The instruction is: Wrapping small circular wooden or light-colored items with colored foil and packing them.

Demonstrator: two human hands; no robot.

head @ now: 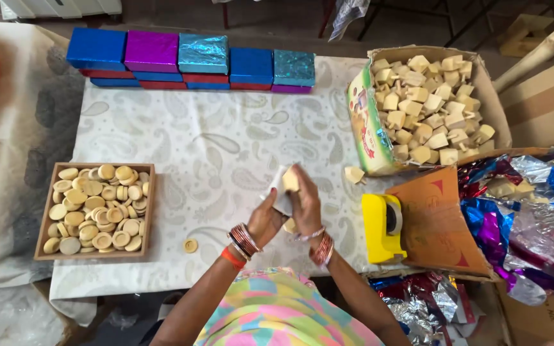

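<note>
My left hand (264, 218) and my right hand (306, 205) meet above the middle of the patterned cloth (213, 147). Together they hold a small pale wooden block (290, 180) against a piece of white paper (281, 195). The right hand's fingers press on the block from above; the left hand cups the paper from below. Another pale piece peeks out under the right palm. Bangles ring both wrists.
A wooden tray (95, 168) of round pale discs sits at left, one loose disc (190, 245) near it. Shiny wrapped boxes (187, 61) line the far edge. A carton (431, 102) of pale blocks, a yellow tape dispenser (383, 227) and foil sheets (520, 218) lie right.
</note>
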